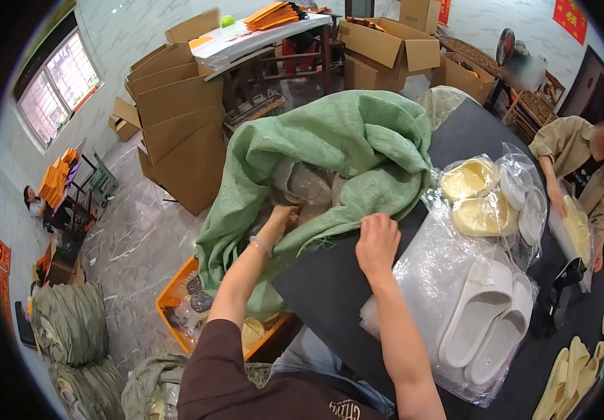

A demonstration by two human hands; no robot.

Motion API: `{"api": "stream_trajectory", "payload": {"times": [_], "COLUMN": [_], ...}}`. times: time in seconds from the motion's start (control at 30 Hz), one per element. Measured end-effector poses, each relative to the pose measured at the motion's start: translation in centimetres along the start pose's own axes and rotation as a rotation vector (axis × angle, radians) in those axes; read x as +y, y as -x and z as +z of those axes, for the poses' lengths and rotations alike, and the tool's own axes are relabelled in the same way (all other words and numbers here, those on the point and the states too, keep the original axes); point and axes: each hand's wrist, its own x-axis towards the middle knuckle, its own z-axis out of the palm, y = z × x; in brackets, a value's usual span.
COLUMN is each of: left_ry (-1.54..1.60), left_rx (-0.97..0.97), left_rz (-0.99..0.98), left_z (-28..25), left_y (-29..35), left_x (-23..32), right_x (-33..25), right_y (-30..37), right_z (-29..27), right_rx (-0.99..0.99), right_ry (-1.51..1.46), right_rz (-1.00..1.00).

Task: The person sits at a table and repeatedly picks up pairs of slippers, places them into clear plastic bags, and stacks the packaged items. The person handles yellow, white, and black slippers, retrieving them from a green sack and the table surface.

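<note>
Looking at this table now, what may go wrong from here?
The green sack extends past the edge of the black table, so it might slip and spill its contents. Its frayed threads may catch the wristband near the left hand. The grey slippers touch slippery-looking plastic and might slide.

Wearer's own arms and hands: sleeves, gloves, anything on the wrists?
Left hand and right hand: no gloves. Short dark maroon-brown sleeve on the left arm, pale thin band around that wrist. Right forearm bare, no wristband visible; its sleeve isn't in view.
</note>
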Motion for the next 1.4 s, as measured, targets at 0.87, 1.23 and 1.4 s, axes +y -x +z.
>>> {"api": "stream_trajectory", "payload": {"times": [0.87,1.23,1.4], "left_ry": [0.477,0.254,0.159], "left_rx": [-0.070,-0.174,-0.419], "left_rz": [0.045,0.342,0.436], "left_z": [-2.8,5.4,18.5], "left_y": [15.9,40.9,41.4], "left_x": [13.4,23.1,25.2], "right_x": [-0.1,0.2,0.7], "right_y": [0.1,0.5,0.7], "right_z": [-0.3,0.4,-0.2], "right_rx": [0.002,0.100,0.133], "right_ry": [-0.048,-0.118,-0.103], "right_rz": [0.026,0.029,0.020]}}
